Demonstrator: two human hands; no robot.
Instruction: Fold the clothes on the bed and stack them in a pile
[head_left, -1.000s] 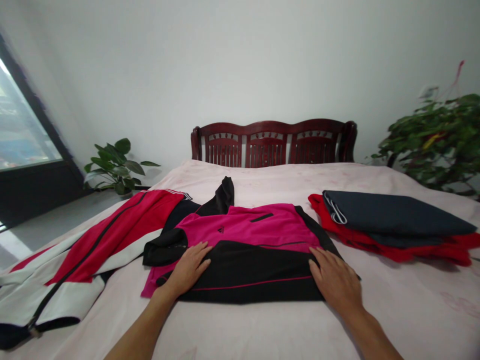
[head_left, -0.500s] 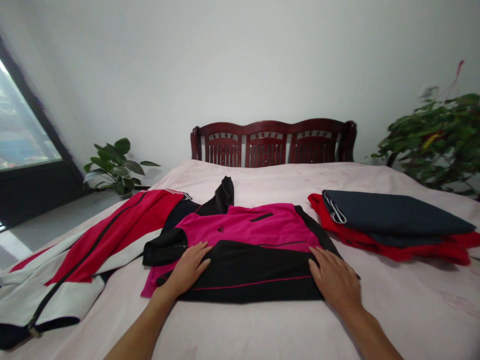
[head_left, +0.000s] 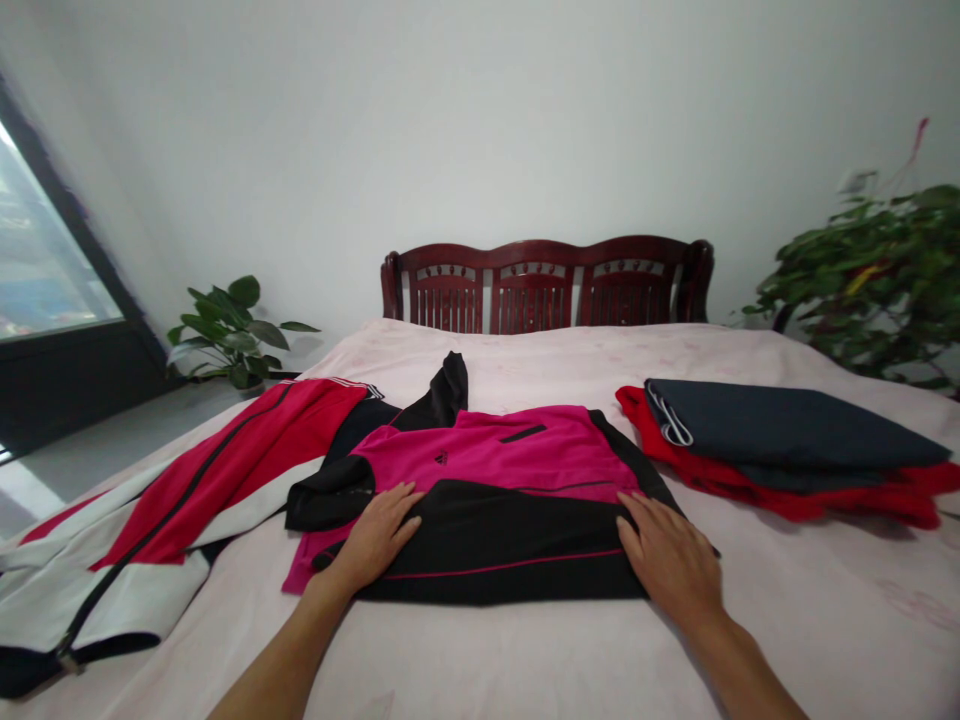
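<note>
A magenta and black jacket (head_left: 480, 450) lies on the bed, its near black sleeve folded across the front and its far sleeve stretched out toward the headboard. My left hand (head_left: 381, 535) rests flat on the jacket's left part, near the collar, fingers spread. On the right, my right hand (head_left: 667, 550) lies on the hem end with its fingers stretched out. Neither hand grips the cloth; both press on it from above.
Left of the jacket lies a red, white and navy zip jacket (head_left: 225, 480). Folded navy clothing (head_left: 787, 425) sits on red garments (head_left: 795, 505) at the right. A pale pink sheet (head_left: 510, 660) covers the bed. Behind stands a dark wooden headboard (head_left: 532, 285), with plants either side.
</note>
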